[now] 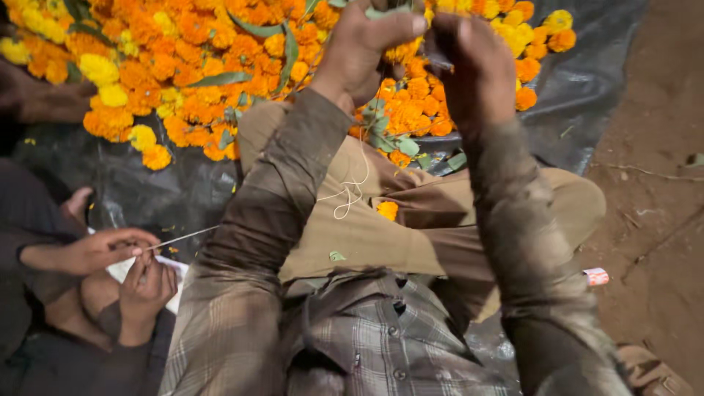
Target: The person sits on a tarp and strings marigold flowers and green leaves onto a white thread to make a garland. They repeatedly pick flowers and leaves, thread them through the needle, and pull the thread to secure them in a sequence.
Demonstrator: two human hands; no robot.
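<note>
From the head view, the left hand and right hand meet over a heap of orange and yellow marigolds on a black plastic sheet — left fingers pinched on a green leaf, right fingers curled shut, their hold hidden. A white thread trails onto the lap; a co-worker's hands work nearby.

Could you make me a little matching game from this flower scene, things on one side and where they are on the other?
Things:
1. marigold heap
2. white thread
3. single orange flower
4. long needle

Places:
A. in a neighbour's hand at the left
B. piled on the black sheet
C. dangling below the left hand
D. lying on the tan trouser leg

Pairs: 1-B, 2-C, 3-D, 4-A
</note>
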